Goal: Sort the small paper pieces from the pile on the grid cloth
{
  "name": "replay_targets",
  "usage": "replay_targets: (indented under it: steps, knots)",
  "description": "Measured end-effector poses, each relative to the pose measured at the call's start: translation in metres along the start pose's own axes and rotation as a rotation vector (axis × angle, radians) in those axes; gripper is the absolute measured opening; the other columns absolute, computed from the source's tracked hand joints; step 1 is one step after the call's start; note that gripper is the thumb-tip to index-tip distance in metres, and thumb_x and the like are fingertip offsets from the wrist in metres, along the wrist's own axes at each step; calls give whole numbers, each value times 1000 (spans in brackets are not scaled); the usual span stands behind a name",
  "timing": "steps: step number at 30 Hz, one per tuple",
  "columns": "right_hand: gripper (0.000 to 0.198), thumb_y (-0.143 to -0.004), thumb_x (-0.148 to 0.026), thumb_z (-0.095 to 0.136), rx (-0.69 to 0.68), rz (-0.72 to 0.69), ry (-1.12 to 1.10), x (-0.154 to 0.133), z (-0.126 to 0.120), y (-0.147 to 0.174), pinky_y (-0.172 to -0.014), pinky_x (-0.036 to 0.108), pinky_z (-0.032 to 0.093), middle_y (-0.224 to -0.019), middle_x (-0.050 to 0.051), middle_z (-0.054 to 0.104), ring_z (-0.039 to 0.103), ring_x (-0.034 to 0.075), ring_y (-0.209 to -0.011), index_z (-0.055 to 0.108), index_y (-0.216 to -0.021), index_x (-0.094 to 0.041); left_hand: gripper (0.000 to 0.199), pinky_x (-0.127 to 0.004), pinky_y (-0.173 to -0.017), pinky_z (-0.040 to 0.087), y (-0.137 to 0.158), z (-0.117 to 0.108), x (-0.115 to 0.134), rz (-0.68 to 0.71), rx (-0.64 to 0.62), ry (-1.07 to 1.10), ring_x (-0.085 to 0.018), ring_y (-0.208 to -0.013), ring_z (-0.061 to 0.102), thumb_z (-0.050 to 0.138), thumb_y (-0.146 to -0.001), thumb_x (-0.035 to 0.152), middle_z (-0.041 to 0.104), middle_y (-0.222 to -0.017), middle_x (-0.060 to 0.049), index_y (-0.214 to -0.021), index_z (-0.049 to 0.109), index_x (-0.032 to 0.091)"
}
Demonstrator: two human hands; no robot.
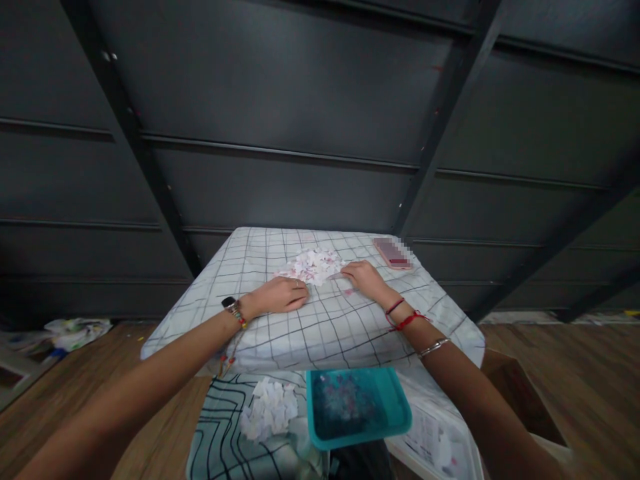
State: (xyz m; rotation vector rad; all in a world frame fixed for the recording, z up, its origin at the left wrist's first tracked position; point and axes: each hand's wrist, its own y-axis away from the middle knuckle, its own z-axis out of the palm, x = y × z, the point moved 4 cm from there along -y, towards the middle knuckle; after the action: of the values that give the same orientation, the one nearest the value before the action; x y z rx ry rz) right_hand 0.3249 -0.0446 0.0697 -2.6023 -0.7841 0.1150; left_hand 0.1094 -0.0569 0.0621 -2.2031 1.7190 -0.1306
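A heap of small white and pinkish paper-like scraps (315, 265) lies on a white checked tablecloth (280, 340). My left hand (283, 295) rests on the cloth at the near left of the heap, fingers curled inward; whatever they hold, if anything, is hidden. At the heap's right edge, my right hand (367, 277) has its fingertips pinched together. A thin pale piece (336, 275) shows by those fingertips, too small to name. One pink scrap (349, 292) lies on the cloth just below the right hand.
Nearer to me are a teal plastic tray (406, 407) with small bits inside, another pile of white scraps (270, 408) on patterned fabric, and a white container (430, 433). A phone (393, 253) lies at the table's back right. A dark panelled wall (290, 180) stands behind; a cardboard box (520, 393) sits right.
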Motion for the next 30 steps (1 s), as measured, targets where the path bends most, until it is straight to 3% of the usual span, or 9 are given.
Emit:
replay_targets:
  steps: [5,13,30]
  knots:
    - [19,-87,-20,46,4,-30,-47,5,-7,12,-74,26,37,-84,5,66,58,15,-81,65,-87,-16,28,-24,-66,43,2,4,-3,-2,59,-31,-13,-70,55,34,-90,25,60,-77,-4,-80,58,16]
    - [17,-85,-16,48,66,24,-39,2,5,-2,-76,29,36,-84,7,66,57,16,-82,65,-85,-16,28,-25,-69,43,12,-2,-23,-180,168,40,-14,-73,54,32,-90,22,57,-75,-4,-81,57,14]
    - [14,-83,-14,51,108,39,-55,7,6,8,-77,28,37,-83,7,65,56,16,-83,65,-87,-15,30,-24,-67,43,13,-5,-26,-300,146,94,-14,-70,53,30,-91,26,56,-74,-3,-78,55,15]
